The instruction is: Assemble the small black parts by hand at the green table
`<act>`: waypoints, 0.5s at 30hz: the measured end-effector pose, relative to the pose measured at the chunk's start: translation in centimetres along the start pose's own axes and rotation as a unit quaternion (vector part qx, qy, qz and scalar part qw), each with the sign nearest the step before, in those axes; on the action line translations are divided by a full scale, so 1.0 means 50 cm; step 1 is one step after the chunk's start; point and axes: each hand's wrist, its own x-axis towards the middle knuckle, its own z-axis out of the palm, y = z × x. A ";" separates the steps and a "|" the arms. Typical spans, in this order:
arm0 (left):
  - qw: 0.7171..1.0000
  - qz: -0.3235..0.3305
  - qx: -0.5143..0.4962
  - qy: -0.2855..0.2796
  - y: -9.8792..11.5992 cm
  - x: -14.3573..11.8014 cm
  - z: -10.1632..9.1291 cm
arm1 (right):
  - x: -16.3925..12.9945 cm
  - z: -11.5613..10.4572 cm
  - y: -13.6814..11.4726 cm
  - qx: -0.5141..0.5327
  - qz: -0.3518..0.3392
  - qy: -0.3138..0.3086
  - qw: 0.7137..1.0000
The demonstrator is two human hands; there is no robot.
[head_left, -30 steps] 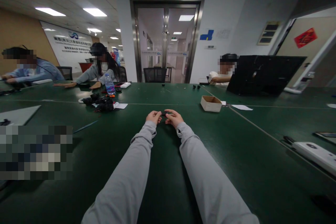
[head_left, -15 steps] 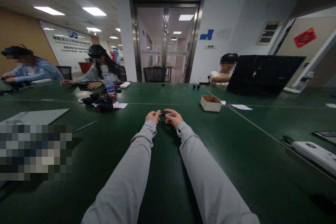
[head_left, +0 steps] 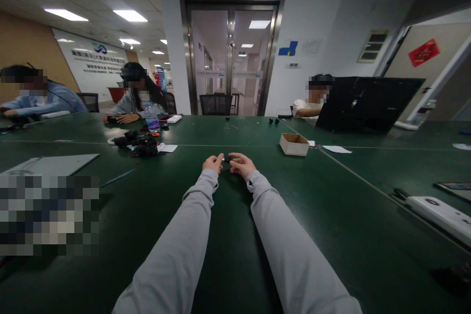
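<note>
We sit at a wide dark green tabletop (head_left: 235,255) that runs off in every direction, its panels meeting at thin pale seams. Both our arms stretch out in grey sleeves, and our left hand (head_left: 212,163) and right hand (head_left: 243,165) meet near the middle of the tabletop, each pinching one end of a small black part (head_left: 227,159) held between the fingertips just above the surface. The part is too small to make out in detail.

Beyond our hands and to the right stands a small open cardboard box (head_left: 294,143), with a white slip of paper (head_left: 336,149) farther right. To the left lies a heap of black parts (head_left: 142,145) beside a white sheet, and behind it a clear water bottle (head_left: 151,117) stands upright. A grey flat board (head_left: 51,163) rests at the left edge, and a white oblong device (head_left: 439,212) lies at the far right.

Across the tabletop sit three other people: two on the left with their hands on the surface, one on the right partly hidden behind a tilted black panel (head_left: 368,104). The back wall is white, with a steel-framed glass double door (head_left: 231,56) in the middle and a dark chair (head_left: 216,104) before it. Ceiling panels glow over the left side, and a red sign (head_left: 421,52) hangs on the wall at the right.
</note>
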 end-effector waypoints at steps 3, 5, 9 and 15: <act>1.000 -0.006 0.005 -0.006 0.004 -0.003 -0.002 | 0.000 -0.001 0.001 0.003 -0.004 -0.003 1.000; 1.000 -0.007 0.011 -0.011 0.005 -0.003 -0.003 | 0.000 -0.002 0.001 0.006 -0.005 -0.006 1.000; 1.000 0.007 0.027 -0.009 -0.001 0.002 -0.003 | 0.001 -0.004 0.002 0.009 -0.005 -0.011 1.000; 0.999 0.020 0.039 -0.014 -0.016 0.017 0.002 | 0.005 -0.010 0.006 0.012 -0.012 -0.027 1.000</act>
